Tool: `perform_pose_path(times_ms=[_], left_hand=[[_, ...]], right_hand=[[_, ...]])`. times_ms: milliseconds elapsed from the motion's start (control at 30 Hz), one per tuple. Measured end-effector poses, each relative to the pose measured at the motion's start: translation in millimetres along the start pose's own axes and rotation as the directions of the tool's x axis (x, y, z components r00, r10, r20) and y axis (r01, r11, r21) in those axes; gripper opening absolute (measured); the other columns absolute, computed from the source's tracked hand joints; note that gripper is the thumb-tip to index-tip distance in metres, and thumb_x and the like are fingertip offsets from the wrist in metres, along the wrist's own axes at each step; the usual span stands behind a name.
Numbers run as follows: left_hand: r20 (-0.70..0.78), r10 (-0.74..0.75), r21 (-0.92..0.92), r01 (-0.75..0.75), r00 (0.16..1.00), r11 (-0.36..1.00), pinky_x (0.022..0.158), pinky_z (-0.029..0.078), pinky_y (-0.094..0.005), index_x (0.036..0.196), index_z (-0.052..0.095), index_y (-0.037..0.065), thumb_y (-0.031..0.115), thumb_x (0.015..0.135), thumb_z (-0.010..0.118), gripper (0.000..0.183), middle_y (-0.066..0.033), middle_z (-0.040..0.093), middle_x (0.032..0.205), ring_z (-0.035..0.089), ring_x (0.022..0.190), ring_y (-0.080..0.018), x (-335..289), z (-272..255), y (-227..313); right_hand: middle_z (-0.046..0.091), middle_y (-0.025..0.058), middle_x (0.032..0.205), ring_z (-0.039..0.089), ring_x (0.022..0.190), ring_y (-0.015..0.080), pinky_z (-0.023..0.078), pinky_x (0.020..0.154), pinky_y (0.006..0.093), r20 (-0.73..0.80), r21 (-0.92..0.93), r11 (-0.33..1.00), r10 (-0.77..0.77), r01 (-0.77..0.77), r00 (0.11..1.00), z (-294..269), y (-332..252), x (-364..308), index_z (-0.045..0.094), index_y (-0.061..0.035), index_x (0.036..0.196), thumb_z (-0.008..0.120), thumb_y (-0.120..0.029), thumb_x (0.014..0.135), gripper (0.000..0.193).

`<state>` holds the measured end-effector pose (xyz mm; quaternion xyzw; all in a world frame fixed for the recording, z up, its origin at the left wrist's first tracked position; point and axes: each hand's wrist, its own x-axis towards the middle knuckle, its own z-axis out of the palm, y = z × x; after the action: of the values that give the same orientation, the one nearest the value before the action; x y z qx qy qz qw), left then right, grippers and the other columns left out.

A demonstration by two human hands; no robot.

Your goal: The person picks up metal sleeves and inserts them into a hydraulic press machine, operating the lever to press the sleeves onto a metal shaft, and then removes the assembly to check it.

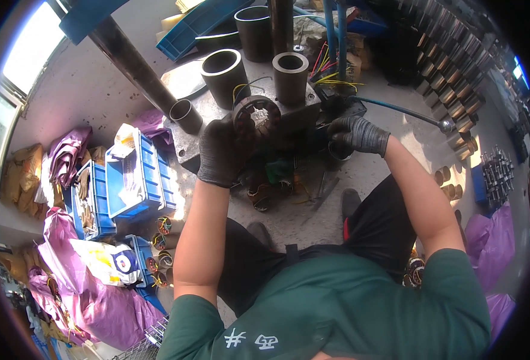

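My left hand, in a dark grey work glove, is closed around the side of a motor stator, a dark ring with windings inside and thin wires at its top. The stator is held tilted at the near edge of a metal press table. My right hand, gloved too, has its fingers curled at the table's right side. Below those fingers shows a dark round metal part; whether it is gripped I cannot tell. Thick steel sleeves stand upright beyond the stator, with a thinner sleeve to the left.
A steel column rises at the left. On the right a lever with a ball end sticks out over the floor. Blue crates and purple bags crowd the left; stacked metal sleeves line the right. Stators lie beside the crates.
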<state>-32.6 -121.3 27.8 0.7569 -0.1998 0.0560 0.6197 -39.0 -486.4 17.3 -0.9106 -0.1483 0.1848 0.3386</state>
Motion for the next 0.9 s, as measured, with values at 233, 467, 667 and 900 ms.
perform_pose_path(times_ms=[233,467,667,900], left_hand=[[0.064,0.198,0.307,-0.208,0.978,0.929,0.069,0.056,-0.0328,0.100,0.074,0.003,0.020,0.095,0.067,0.019,-0.0155,0.073,0.092,0.073,0.079,-0.0273,1.2,40.6,38.7],[0.415,-0.202,-0.644,0.443,0.887,0.623,0.083,0.055,-0.0318,0.113,0.064,-0.002,0.009,0.087,0.053,0.030,-0.0106,0.066,0.103,0.066,0.098,-0.0196,3.6,77.4,27.4],[0.488,-0.060,0.006,0.065,0.871,0.998,0.082,0.051,-0.0279,0.106,0.066,-0.001,-0.003,0.084,0.064,0.023,-0.0052,0.065,0.094,0.062,0.090,-0.0143,-16.8,118.6,33.8],[0.603,0.255,-0.006,-0.315,0.756,0.949,0.101,0.052,-0.0361,0.126,0.063,0.005,-0.001,0.085,0.071,0.042,-0.0150,0.061,0.131,0.062,0.118,-0.0285,-16.6,158.7,7.0]], right_hand=[[0.073,0.0111,0.114,0.067,0.111,0.0206,0.054,0.099,0.0363,0.034,0.123,0.973,-0.201,0.196,0.979,-4.6,-12.4,-20.1,0.068,-0.0055,0.126,0.065,-0.018,0.098,0.031],[0.074,0.0084,0.105,0.069,0.091,0.0173,0.057,0.082,0.0326,0.188,0.855,0.500,-0.049,-0.139,0.981,1.1,-25.1,-21.8,0.067,-0.0080,0.128,0.055,-0.041,0.105,0.042],[0.073,0.0098,0.095,0.069,0.081,0.0191,0.056,0.068,0.0325,0.213,0.870,0.459,-0.018,-0.181,0.977,21.3,2.6,-23.1,0.074,-0.0091,0.109,0.065,-0.047,0.096,0.041],[0.075,0.0170,0.098,0.071,0.092,0.0332,0.056,0.082,0.0429,-0.003,-0.275,0.950,-0.152,0.145,0.988,-3.6,87.0,-13.2,0.077,-0.0069,0.105,0.073,-0.035,0.086,0.034]])
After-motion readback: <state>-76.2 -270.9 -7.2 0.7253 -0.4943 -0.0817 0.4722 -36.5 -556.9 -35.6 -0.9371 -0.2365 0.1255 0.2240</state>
